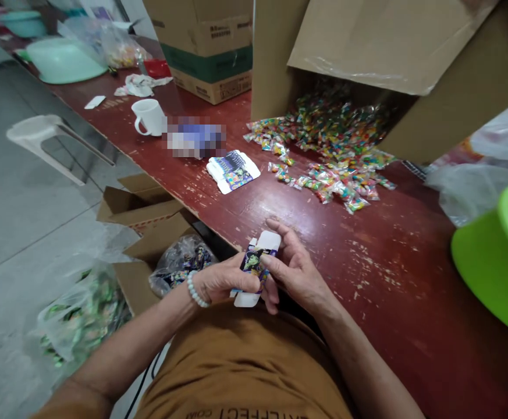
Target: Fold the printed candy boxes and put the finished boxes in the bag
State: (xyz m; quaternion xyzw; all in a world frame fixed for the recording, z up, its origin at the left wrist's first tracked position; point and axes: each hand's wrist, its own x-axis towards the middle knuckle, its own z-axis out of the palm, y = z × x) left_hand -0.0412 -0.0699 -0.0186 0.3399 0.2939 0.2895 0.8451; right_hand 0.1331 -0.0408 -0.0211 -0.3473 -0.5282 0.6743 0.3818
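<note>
A small printed carton (254, 262), dark with a green figure and white end flaps sticking out, is held close to my body at the table's edge. My left hand (231, 276) grips it, thumb across its front and fingers behind. The thumb of my right hand (295, 267) presses on the carton's upper right side, while its index finger stretches out past the top flap. Beyond my hands lies a stack of flat printed cartons (233, 171). Small clear packets of colourful candy (330, 180) spill across the table from a large tipped cardboard box (358, 49).
On the red table (323, 244) stand a white mug (149, 117), a closed cardboard box (212, 55) and a green tub (489, 256). Below left are an open carton (135, 285) holding bagged dark packets, a bag of green packets (83, 314) and a white stool (39, 131).
</note>
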